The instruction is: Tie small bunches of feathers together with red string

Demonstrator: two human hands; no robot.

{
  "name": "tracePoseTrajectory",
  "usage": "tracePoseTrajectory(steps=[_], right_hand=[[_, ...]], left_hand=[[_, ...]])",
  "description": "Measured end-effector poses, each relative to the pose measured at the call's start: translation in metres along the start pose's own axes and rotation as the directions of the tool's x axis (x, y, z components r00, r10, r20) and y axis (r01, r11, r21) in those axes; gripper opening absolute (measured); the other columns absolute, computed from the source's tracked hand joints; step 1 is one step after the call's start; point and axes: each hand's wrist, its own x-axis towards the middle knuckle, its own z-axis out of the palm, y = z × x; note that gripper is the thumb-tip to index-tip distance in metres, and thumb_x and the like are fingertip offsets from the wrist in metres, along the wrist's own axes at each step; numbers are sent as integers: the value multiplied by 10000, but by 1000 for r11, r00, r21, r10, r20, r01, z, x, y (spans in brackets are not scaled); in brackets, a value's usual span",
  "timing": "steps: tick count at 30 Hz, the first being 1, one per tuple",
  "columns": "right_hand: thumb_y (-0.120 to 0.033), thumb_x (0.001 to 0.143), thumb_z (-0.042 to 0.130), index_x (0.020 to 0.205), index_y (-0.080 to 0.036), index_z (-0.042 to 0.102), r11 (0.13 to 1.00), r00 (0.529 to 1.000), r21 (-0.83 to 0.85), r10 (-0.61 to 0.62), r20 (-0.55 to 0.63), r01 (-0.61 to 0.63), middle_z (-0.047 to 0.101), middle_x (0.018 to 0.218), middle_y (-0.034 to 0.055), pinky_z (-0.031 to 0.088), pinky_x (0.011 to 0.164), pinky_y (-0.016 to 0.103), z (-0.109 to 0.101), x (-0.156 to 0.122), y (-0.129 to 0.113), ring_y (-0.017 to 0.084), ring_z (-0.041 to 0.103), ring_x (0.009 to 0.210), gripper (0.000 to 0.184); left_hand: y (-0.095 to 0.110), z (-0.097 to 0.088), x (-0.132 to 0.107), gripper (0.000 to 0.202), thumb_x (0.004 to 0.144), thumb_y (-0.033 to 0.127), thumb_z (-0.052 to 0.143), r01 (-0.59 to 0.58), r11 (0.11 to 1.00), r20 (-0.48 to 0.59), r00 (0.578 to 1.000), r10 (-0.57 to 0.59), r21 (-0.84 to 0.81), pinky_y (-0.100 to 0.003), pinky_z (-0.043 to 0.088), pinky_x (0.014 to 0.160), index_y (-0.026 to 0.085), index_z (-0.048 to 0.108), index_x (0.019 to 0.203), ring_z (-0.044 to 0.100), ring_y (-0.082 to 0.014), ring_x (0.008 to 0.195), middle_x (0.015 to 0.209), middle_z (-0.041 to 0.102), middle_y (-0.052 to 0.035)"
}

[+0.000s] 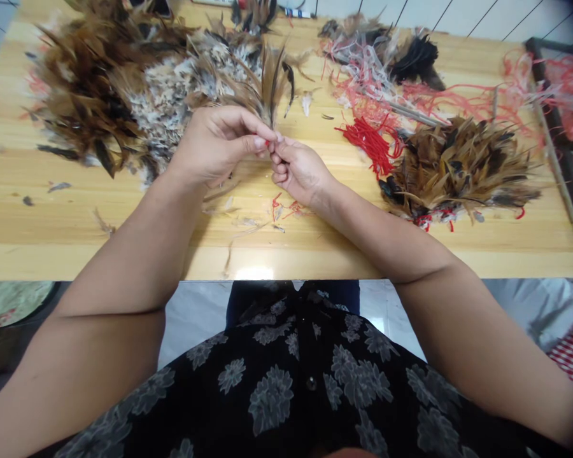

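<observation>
My left hand (219, 143) and my right hand (298, 168) meet over the table, thumbs and fingertips pinched together. From the pinch a small bunch of brown feathers (269, 83) fans away from me. A speck of red string (268, 144) shows between the fingertips; how it runs around the quills is hidden. Left of my hands spreads a large heap of feathers, with brown plumes (83, 83) and a paler fluffy part (160, 102). To the right lie a bundle of cut red strings (370, 143) and a pile of brown feather bunches (458, 165) with red ends.
Tangled pink and white plastic strands (363, 57) lie at the back right beside black feathers (417, 60). A dark frame (558, 146) stands at the table's right end. Loose feather bits and red string scraps (286, 208) are scattered near the front edge of the wooden table (138, 254).
</observation>
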Motion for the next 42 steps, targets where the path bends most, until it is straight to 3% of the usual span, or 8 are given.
tracePoseTrajectory(steps=[6, 15, 18, 23, 27, 30, 35, 42], right_hand=[[-187, 1345, 573, 887, -233, 505, 1000, 999, 11, 21, -32, -21, 408, 743, -103, 247, 573, 126, 4, -5, -3, 50, 292, 573, 465], [-223, 1301, 752, 913, -245, 514, 1000, 1000, 5, 15, -13, -15, 390, 731, -118, 263, 552, 121, 1, -3, -2, 55, 313, 573, 456], [-202, 1287, 773, 911, -240, 516, 1000, 1000, 10, 8, -2, -8, 380, 724, -125, 259, 548, 115, 1, -2, -1, 46, 305, 564, 457], [-192, 1356, 572, 888, -232, 516, 999, 1000, 36, 20, -14, -19, 369, 711, -113, 247, 548, 114, 5, -8, -3, 46, 300, 549, 473], [-184, 1380, 481, 873, -226, 519, 998, 999, 48, 40, -22, -38, 387, 692, -108, 243, 542, 114, 9, -14, -6, 51, 301, 543, 510], [-180, 1386, 463, 866, -225, 514, 998, 999, 55, 45, -24, -43, 391, 679, -110, 238, 540, 110, 10, -18, -8, 51, 293, 542, 525], [-135, 1344, 592, 892, -230, 516, 998, 999, 47, 38, -9, -37, 391, 686, -125, 244, 549, 105, 10, -18, -8, 42, 291, 547, 468], [-189, 1306, 712, 926, -254, 498, 997, 1000, 79, 13, 0, -13, 389, 696, -122, 257, 536, 121, 6, -10, 0, 57, 300, 556, 441]], left_hand=[[9, 1, 1, 539, 980, 855, 1165, 60, 998, 11, 998, -60, 24, -433, 872, 960, 381, 963, 1138, 948, -285, 885, 1005, 944, -8], [3, 4, -1, 451, 978, 598, 1212, 12, 995, -37, 999, -9, 95, -507, 834, 1140, 323, 869, 1079, 963, -343, 1077, 1023, 916, -33], [9, 10, -2, 416, 1016, 634, 1121, 46, 976, -85, 996, -28, 211, -563, 792, 1183, 346, 837, 1117, 932, -375, 1212, 1037, 887, -43], [28, 16, -2, 334, 1142, 711, 874, 181, 852, -166, 980, -112, 491, -708, 686, 1251, 397, 795, 1225, 830, -441, 1404, 1147, 858, -78], [34, 19, -1, 384, 1073, 732, 932, 120, 775, -135, 990, -46, 620, -715, 636, 1240, 396, 770, 1165, 799, -491, 1346, 1171, 845, -127], [30, 21, 0, 272, 1131, 677, 837, 46, 708, -122, 991, 57, 704, -754, 583, 1257, 414, 764, 1129, 785, -507, 1317, 1182, 830, -137], [12, 15, 2, 259, 1177, 604, 731, -131, 584, -61, 953, 298, 801, -745, 593, 1036, 374, 719, 1058, 742, -494, 1119, 1101, 791, -165], [19, 28, -4, 120, 1152, 454, 777, -33, 618, -142, 962, 233, 786, -749, 601, 1083, 407, 741, 1047, 757, -462, 1170, 1152, 818, -139]])
